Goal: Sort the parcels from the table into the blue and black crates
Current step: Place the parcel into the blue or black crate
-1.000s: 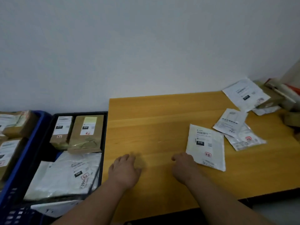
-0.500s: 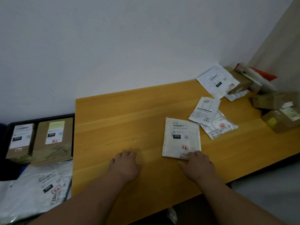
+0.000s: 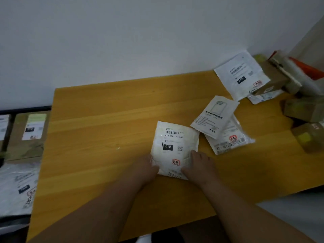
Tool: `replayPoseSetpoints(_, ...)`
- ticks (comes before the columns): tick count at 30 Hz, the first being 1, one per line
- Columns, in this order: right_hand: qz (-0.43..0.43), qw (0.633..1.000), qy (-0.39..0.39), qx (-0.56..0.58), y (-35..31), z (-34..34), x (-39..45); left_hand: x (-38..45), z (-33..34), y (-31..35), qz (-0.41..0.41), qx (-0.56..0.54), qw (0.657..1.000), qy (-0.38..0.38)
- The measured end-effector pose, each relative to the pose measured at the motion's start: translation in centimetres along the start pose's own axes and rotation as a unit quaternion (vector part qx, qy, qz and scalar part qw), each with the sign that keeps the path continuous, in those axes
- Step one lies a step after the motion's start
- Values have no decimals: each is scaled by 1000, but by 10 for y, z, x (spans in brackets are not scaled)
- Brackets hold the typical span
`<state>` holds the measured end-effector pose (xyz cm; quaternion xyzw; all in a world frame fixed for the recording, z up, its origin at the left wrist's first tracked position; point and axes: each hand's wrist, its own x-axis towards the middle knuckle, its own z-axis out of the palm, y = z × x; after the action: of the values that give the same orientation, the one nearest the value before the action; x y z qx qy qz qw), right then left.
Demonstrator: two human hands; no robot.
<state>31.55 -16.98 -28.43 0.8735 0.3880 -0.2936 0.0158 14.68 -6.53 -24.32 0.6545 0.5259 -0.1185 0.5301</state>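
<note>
A white padded parcel (image 3: pixel 172 141) with a black "010" label lies on the wooden table (image 3: pixel 105 130), near its front edge. My left hand (image 3: pixel 146 168) holds the parcel's lower left edge. My right hand (image 3: pixel 200 165) grips the lower right corner, thumb on top, and the wrapper wrinkles there. The black crate (image 3: pixel 26 108) stands left of the table, partly cut off by the frame edge. The blue crate is out of view.
In the black crate lie a brown parcel (image 3: pixel 28 135) and a white poly bag (image 3: pixel 17 186). To the right lie a white envelope (image 3: pixel 214 116) over a clear bag (image 3: pixel 229 140), a white mailer (image 3: pixel 240 74) and brown boxes (image 3: pixel 305 109) by the wall.
The view swung right, so the blue crate left the frame. My left hand slid right to the parcel's left edge, and my right hand closed on its lower right corner.
</note>
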Motion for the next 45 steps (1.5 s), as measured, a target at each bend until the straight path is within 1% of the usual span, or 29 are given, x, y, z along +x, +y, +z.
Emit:
replayPoseSetpoints(2, -23, 1000, 20, -5, 2, 4, 3, 4, 5, 5, -28, -89, 995, 19)
replayPoseSetpoints(4, -24, 999, 19, 11, 1, 6, 5, 5, 7, 9, -67, -173, 982, 43)
replayPoseSetpoints(6, -28, 997, 16, 69, -5, 3, 5, 7, 7, 8, -102, -223, 967, 72)
replayPoseSetpoints(7, -22, 990, 18, 136, -8, 1, 6, 8, 7, 6, -113, -244, 960, 84)
replayPoseSetpoints(8, -5, 975, 8, 222, -12, -4, 6, 7, 6, 4, -119, -265, 952, 96)
replayPoseSetpoints(10, 35, 920, -49, 387, -22, -14, 4, 5, 1, -2, -121, -298, 939, 123)
replayPoseSetpoints(11, 55, 894, -70, 439, -27, -18, 3, 4, -2, -6, -120, -313, 933, 134)
replayPoseSetpoints(13, 82, 856, -94, 501, -34, -23, 3, -3, -11, -14, -114, -344, 921, 142)
replayPoseSetpoints(15, 81, 832, -127, 534, -44, -26, 0, -12, -21, -23, -98, -378, 909, 147)
replayPoseSetpoints(17, 62, 830, -157, 532, -57, -26, -5, -21, -32, -33, -89, -419, 891, 152)
replayPoseSetpoints(19, 38, 824, -171, 539, -74, -26, -12, -30, -44, -43, -85, -466, 867, 156)
replayPoseSetpoints(21, 11, 823, -174, 541, -94, -25, -20, -40, -57, -53, -77, -495, 851, 158)
replayPoseSetpoints(23, -7, 834, -163, 527, -115, -23, -30, -53, -71, -63, -62, -509, 841, 172)
replayPoseSetpoints(27, -29, 849, -142, 509, -164, -10, -53, -84, -104, -96, -35, -530, 826, 190)
replayPoseSetpoints(33, -66, 849, -134, 506, -249, 25, -98, -135, -152, -166, -23, -548, 805, 226)
replayPoseSetpoints(37, -91, 846, -141, 506, -291, 47, -122, -154, -179, -210, -25, -558, 793, 242)
replayPoseSetpoints(42, -127, 853, -143, 486, -324, 53, -136, -166, -194, -237, -30, -571, 781, 250)
replayPoseSetpoints(45, -138, 855, -177, 468, -339, 49, -133, -172, -202, -241, -25, -580, 771, 262)
